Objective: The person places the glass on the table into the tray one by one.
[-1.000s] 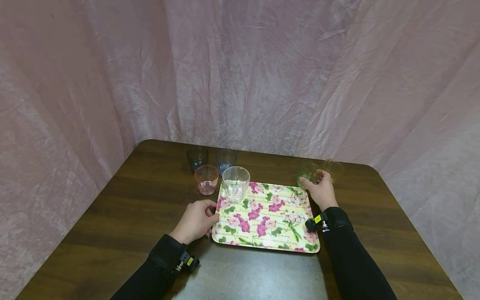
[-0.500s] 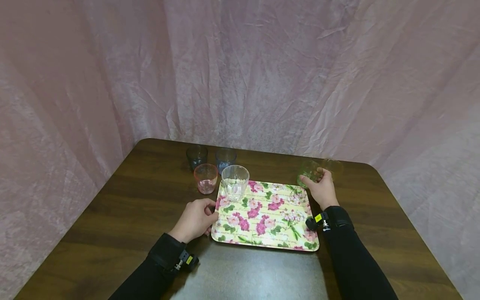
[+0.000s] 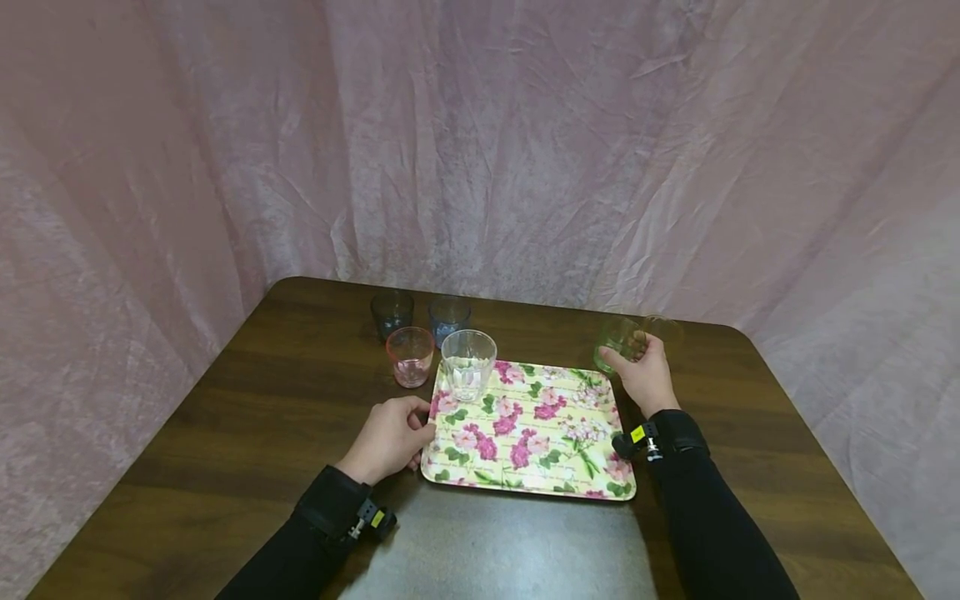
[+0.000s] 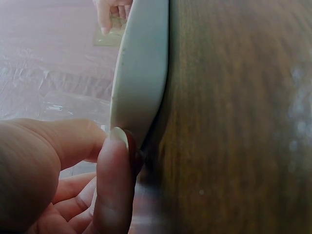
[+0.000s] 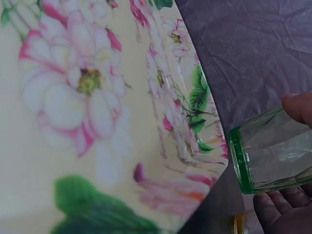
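Note:
My left hand [image 3: 387, 442] pinches the left rim of a flowered tray [image 3: 525, 467] between thumb and finger; the pale outer wall of the tray [image 4: 141, 68] shows close up in the left wrist view. Beyond the tray's far right corner, my right hand [image 3: 645, 375] grips a green glass [image 3: 611, 350]. Thumb and fingers lie on opposite sides of the green glass [image 5: 273, 153] in the right wrist view, its thick base near the tray's corner. Whether that base touches the table I cannot tell. A clear glass [image 3: 468, 367] stands at the tray's far left corner.
Left of the tray stands a pink glass [image 3: 411, 358]; behind it are a dark grey glass [image 3: 392, 317] and a blue glass [image 3: 448, 319]. A yellowish glass [image 3: 666, 332] is partly behind the right hand. A pink curtain [image 3: 480, 150] hangs behind the wooden table [image 3: 225, 433].
The head view has shifted slightly. Both hands keep their holds on the tray and the green glass; the green glass has risen a touch at most.

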{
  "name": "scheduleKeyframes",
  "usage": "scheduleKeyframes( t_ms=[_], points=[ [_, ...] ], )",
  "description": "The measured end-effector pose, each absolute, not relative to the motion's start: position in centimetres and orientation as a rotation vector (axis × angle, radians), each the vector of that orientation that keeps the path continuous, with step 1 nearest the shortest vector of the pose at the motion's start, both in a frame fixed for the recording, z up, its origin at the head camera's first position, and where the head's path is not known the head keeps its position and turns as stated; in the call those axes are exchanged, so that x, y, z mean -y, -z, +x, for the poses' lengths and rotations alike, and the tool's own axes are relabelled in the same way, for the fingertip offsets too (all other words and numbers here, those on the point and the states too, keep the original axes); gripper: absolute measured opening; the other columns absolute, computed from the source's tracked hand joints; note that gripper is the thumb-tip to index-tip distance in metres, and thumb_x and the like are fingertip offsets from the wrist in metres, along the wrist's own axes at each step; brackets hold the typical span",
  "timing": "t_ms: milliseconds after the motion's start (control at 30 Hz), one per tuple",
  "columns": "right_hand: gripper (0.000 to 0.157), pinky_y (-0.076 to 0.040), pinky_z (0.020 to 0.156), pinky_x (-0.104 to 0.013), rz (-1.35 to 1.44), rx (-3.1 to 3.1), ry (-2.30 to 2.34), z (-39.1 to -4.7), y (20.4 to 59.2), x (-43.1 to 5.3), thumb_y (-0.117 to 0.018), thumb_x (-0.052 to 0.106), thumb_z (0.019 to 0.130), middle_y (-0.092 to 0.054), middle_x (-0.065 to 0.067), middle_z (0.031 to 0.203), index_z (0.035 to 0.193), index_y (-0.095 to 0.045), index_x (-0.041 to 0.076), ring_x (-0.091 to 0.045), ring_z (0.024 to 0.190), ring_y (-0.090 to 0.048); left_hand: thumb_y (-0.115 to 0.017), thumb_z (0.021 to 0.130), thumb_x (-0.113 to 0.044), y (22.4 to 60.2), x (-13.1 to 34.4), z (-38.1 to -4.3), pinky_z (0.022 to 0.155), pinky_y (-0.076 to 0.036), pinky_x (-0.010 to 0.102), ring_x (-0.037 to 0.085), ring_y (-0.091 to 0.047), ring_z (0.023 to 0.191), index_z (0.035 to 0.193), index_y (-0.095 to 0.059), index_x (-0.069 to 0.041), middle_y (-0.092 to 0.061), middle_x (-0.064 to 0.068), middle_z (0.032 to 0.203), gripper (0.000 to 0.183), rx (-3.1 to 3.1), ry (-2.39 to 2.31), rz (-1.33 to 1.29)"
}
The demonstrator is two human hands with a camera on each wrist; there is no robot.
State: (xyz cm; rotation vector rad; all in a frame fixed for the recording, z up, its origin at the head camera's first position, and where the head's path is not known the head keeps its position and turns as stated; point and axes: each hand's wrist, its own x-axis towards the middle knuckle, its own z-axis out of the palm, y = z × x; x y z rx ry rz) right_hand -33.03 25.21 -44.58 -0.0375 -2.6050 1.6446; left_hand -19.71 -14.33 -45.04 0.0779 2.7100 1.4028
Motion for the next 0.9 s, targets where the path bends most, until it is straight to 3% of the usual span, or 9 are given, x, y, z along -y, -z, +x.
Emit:
scheduleKeyframes(
  t_ms=[900],
  points=[
    [0.095, -0.036, 0.104, -0.053, 0.019, 2.575, -1.63, -32.2, 42.3, -24.5, -0.072, 0.046, 0.09, -0.027, -0.021, 0.146, 0.153, -0.015, 0.004, -0.035, 0.129, -0.031, -0.069, 0.091, -0.006, 45.1, 14.4, -19.5, 0.038, -0.048, 0.028, 0.015, -0.057, 0.044, 0.119, -0.065, -0.001, -0.058, 0.004, 0.064, 0.029, -2.714, -1.423, 0.094]
  ],
)
